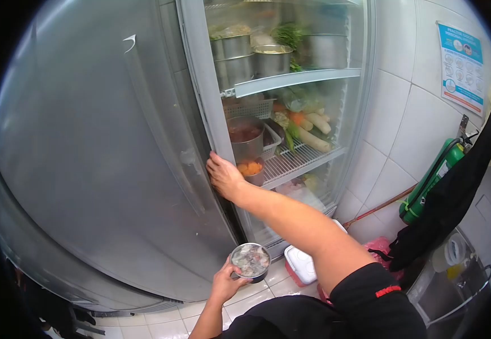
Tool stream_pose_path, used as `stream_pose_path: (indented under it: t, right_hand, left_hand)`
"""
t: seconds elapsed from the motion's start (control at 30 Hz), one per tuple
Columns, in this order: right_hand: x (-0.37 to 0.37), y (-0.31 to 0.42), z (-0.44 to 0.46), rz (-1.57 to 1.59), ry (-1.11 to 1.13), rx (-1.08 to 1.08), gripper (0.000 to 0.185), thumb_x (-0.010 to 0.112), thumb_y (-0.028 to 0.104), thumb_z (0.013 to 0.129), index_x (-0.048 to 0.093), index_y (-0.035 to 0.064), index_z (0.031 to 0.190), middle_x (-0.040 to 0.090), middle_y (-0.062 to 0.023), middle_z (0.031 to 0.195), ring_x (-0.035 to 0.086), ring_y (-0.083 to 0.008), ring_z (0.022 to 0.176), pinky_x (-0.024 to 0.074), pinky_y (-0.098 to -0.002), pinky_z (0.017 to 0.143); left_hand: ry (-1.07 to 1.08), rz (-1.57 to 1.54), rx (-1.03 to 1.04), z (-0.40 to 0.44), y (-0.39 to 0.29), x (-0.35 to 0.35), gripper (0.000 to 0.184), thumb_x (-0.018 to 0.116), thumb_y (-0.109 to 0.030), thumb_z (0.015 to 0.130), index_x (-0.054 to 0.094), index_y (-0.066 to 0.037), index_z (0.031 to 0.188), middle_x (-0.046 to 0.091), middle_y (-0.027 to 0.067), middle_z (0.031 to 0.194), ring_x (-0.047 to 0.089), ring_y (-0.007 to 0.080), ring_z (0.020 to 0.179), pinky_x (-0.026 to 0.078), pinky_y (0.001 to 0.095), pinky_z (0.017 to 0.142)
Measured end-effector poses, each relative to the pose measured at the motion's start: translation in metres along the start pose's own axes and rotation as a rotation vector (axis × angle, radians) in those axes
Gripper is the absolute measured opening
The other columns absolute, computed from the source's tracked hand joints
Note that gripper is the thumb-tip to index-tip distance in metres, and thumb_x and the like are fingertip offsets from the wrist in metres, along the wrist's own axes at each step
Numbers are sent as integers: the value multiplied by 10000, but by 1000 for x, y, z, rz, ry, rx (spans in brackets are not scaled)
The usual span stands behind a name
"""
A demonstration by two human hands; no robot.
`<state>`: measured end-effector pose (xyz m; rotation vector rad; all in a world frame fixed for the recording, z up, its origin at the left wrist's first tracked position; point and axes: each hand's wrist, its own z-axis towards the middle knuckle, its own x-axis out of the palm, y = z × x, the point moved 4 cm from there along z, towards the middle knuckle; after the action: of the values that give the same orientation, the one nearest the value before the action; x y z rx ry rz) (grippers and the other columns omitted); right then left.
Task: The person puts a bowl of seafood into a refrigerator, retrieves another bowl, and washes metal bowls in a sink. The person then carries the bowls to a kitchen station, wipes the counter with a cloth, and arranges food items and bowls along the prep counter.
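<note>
My left hand (225, 283), low in the view, grips a small round metal container (250, 260) by its side. Pale, greyish pieces of food fill it; I cannot make out what they are. My right hand (224, 175) reaches across to the glass-door fridge, its fingers curled around the left edge of the door frame (204, 96). Behind the misted glass, near that hand, stand a metal pot of dark red food (247, 141) and a smaller pot with orange pieces (250, 168). Whether the door is fully closed, I cannot tell.
Left of the fridge rises a large steel door (98, 169). White tubs (300, 264) stand on the tiled floor by the fridge's foot. On the right are a green fire extinguisher (430, 182), hanging black cloth (454, 198) and a metal basin (454, 282).
</note>
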<state>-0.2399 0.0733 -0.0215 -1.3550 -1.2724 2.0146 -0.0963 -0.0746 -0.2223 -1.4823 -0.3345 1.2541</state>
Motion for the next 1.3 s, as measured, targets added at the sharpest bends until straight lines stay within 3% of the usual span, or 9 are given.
stream_pose_path:
  t: [0.37, 0.5, 0.57, 0.73, 0.87, 0.97, 1.0, 1.2, 1.3]
  right_hand:
    - [-56, 12, -124, 179, -460, -60, 151, 580, 188, 730, 668, 73, 772, 606, -71, 865, 568, -227, 938, 383, -335, 925]
    - [-83, 20, -200, 237, -612, -55, 184, 625, 279, 828, 582, 134, 722, 558, 8, 767, 578, -149, 811, 367, -296, 797]
    - [-90, 19, -244, 280, -666, -18, 226, 644, 329, 839, 571, 158, 710, 562, 36, 747, 572, -117, 780, 346, -310, 861]
    - [-107, 16, -308, 231, -587, 93, 206, 621, 285, 849, 511, 224, 686, 568, 77, 742, 584, -50, 771, 268, -297, 911]
    - [-117, 14, -333, 261, -464, 154, 207, 655, 318, 821, 523, 235, 686, 592, 83, 806, 583, -32, 799, 248, -282, 903]
    - [-120, 16, -347, 271, -381, 170, 193, 669, 331, 804, 538, 243, 693, 592, 85, 832, 579, -25, 812, 246, -275, 883]
    - [-121, 18, -352, 274, -361, 175, 187, 674, 334, 798, 544, 245, 696, 592, 86, 840, 578, -23, 816, 246, -273, 875]
    - [-126, 18, -369, 244, -366, 284, 174, 693, 317, 764, 555, 238, 693, 582, 84, 817, 559, -28, 783, 253, -264, 813]
    - [-126, 18, -373, 202, -389, 306, 184, 699, 305, 757, 554, 226, 675, 581, 79, 801, 555, -34, 762, 259, -255, 775]
  left_hand:
    - [99, -71, -188, -33, 32, -22, 429, 891, -157, 600, 526, -61, 804, 511, 166, 1380, 554, 339, 1199, 474, 363, 954]
    - [133, 74, -96, -17, 16, -24, 403, 870, -182, 632, 523, -66, 803, 505, 146, 1392, 562, 342, 1177, 482, 359, 919]
    - [89, 10, 37, 9, -9, -10, 415, 869, -216, 636, 523, -63, 806, 496, 145, 1399, 605, 351, 1087, 514, 366, 837]
    - [9, -181, 120, 109, -58, 41, 434, 874, -200, 623, 515, -50, 815, 603, 239, 1202, 614, 386, 1047, 492, 400, 859]
    - [-58, -165, 70, 210, -105, 74, 427, 859, -224, 649, 513, -54, 833, 640, 183, 1005, 613, 367, 935, 477, 409, 808]
    - [-125, -213, 138, 280, -117, 99, 430, 852, -231, 648, 521, -46, 851, 577, 202, 1200, 593, 402, 1002, 471, 435, 841]
    - [-292, -85, 233, 303, -113, 109, 417, 849, -272, 660, 545, -57, 849, 629, 139, 951, 622, 335, 919, 475, 405, 781]
    - [-223, 14, -95, 371, -98, 126, 486, 820, -339, 696, 546, -39, 963, 552, 254, 1223, 560, 413, 1102, 446, 453, 935]
    - [-242, 50, -21, 377, -93, 125, 494, 811, -345, 708, 540, -42, 989, 572, 221, 1124, 575, 402, 1047, 454, 457, 903]
